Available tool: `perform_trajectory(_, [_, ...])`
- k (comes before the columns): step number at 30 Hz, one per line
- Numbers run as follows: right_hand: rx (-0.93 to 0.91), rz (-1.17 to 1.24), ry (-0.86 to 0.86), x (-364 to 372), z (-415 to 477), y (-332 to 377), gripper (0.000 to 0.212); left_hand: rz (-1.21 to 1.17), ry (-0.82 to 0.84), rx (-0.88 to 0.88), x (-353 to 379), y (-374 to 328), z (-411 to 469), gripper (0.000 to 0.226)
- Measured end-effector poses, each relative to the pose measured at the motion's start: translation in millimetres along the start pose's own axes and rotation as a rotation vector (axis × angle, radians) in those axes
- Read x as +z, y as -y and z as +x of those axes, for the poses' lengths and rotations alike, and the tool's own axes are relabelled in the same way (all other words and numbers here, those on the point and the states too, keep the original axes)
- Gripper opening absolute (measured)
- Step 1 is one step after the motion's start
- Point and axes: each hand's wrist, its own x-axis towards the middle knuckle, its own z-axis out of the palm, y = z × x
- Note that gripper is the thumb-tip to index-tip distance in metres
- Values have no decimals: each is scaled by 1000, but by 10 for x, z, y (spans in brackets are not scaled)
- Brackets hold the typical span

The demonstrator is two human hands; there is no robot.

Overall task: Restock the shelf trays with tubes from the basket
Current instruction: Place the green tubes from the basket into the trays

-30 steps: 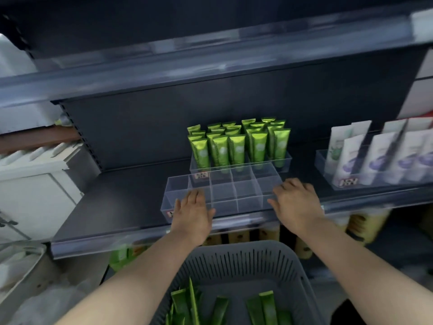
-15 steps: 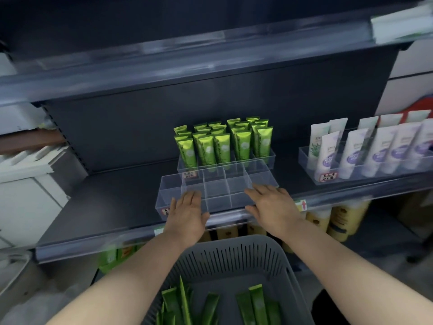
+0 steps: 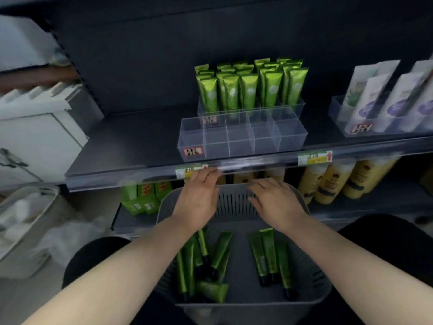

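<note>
A clear divided tray (image 3: 241, 137) stands empty at the front of the dark shelf (image 3: 131, 146). Behind it a second clear tray (image 3: 250, 109) holds several upright green tubes (image 3: 250, 87). Below, a grey slotted basket (image 3: 314, 285) holds several loose green tubes (image 3: 269, 254) lying flat. My left hand (image 3: 199, 195) hovers over the basket's far rim, just under the shelf edge, with fingers straight and nothing in it. My right hand (image 3: 274, 200) is beside it over the same rim, fingers relaxed and holding nothing.
A tray of white and purple tubes (image 3: 384, 106) stands on the shelf at right. Yellow bottles (image 3: 332, 181) and green boxes (image 3: 143, 195) fill the shelf below. White cabinet (image 3: 35, 137) and a white bin (image 3: 21, 221) are at left.
Both hands have left the empty tray and dropped back below the shelf edge, over the basket. The view has tilted down, showing more of the basket.
</note>
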Motion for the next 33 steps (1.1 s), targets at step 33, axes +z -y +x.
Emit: perform_trajectory(33, [357,244,700,1530,-350,103,89,-216,531,-322,1354,52,-765,46])
